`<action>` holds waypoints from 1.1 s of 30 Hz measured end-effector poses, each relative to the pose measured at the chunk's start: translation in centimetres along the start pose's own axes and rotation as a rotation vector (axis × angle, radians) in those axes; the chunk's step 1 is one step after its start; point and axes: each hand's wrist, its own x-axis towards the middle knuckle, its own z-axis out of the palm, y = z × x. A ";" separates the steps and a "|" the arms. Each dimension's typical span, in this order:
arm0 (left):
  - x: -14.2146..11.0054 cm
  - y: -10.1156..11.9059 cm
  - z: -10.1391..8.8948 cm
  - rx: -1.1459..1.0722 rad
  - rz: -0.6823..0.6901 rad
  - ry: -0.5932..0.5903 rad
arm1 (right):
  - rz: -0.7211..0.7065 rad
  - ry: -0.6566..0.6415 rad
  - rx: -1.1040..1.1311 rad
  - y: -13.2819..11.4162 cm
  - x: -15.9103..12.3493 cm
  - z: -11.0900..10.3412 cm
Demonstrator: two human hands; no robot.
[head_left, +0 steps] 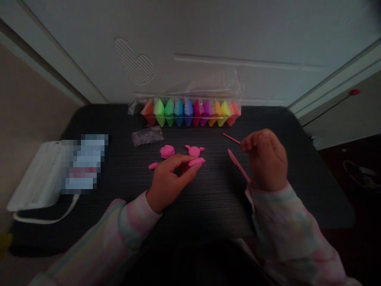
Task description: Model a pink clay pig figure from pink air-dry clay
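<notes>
My left hand [169, 178] pinches a small pink strip of modelling clay [197, 162] between thumb and fingertips. Just beyond it lie a round pink clay piece with two small pointed bits at its sides [194, 152], a crumpled pink clay lump [167, 151] and a short pink clay roll [152, 166]. My right hand [266, 161] is raised at the right with its fingers closed; what they hold, if anything, is hidden. A thin pink stick [231, 138] reaches to its fingertips. A pink clay knife [238, 163] lies beside it, one end hidden by my wrist.
A clear bag of colourful clay packets [188, 113] stretches along the back of the dark table [196, 210]. A small crumpled plastic wrapper [148, 136] lies before it. At the left are a white box-like object [38, 174], a blurred-out phone-like screen [86, 163] and a white cable [47, 221].
</notes>
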 end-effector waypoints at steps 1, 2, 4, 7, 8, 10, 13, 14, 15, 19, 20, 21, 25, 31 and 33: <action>0.0 0.0 0.0 0.003 0.001 0.010 | 0.008 0.026 -0.126 0.1 0.2 -0.2; 0.0 -0.1 0.0 0.010 0.005 0.017 | 0.023 0.049 -0.257 0.2 0.5 -0.5; 0.0 -0.1 0.0 0.019 0.014 0.024 | 0.039 0.080 -0.437 0.5 0.9 -0.9; 0.0 0.0 -0.1 0.021 0.009 0.027 | 0.004 0.086 -0.475 1.2 1.3 -1.4; 0.0 0.0 -0.1 0.020 0.006 0.026 | -0.007 0.076 -0.474 1.3 1.3 -1.5; 0.0 -0.1 -0.1 0.016 0.001 0.022 | -0.004 0.068 -0.487 1.5 1.4 -1.5; 0.0 -0.1 -0.1 0.006 0.001 0.024 | 0.039 0.064 -0.505 1.3 1.2 -1.3; 0.0 -0.1 -0.1 0.007 0.003 0.023 | 0.054 0.056 -0.531 1.3 1.1 -1.2; 0.0 -0.1 0.0 0.009 0.005 0.024 | 0.057 0.039 -0.575 1.2 1.0 -1.1; 0.1 -0.1 0.0 0.013 0.012 0.027 | -0.070 -0.164 -0.861 1.8 0.7 -0.5; 0.1 0.0 0.0 0.015 0.014 0.027 | -0.094 -0.224 -0.935 2.2 0.6 -0.3; 0.1 0.0 0.0 0.020 0.014 0.028 | -0.100 -0.270 -0.998 2.5 0.5 -0.1; 0.1 0.1 0.1 0.029 0.008 0.016 | -0.078 -0.315 -1.101 3.5 0.5 0.6; 0.1 0.1 0.1 0.036 0.021 0.022 | -0.112 -0.301 -1.123 3.6 0.6 1.0; 0.1 0.1 0.1 0.039 0.027 0.027 | -0.099 -0.243 -1.069 3.5 0.8 0.7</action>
